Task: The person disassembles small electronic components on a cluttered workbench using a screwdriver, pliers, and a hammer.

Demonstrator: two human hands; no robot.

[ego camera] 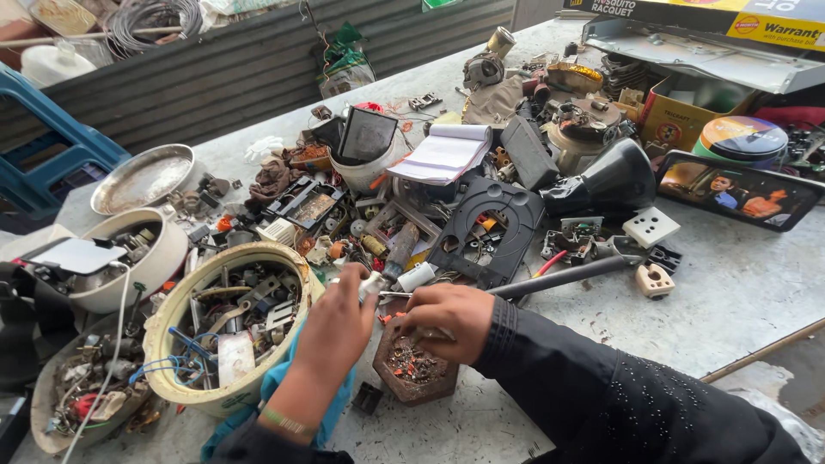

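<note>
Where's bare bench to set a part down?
Bare bench to the right, between the white socket, the phone and the right sleeve. A smaller patch lies behind the steel plate. Crowded from the cream bowl across to the black cone.

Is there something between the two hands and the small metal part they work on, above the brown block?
Nothing visible is in the way. The left hand and the right hand both already touch the small metal part, held just above the brown hexagonal block. The grey rod lies behind them.
</note>
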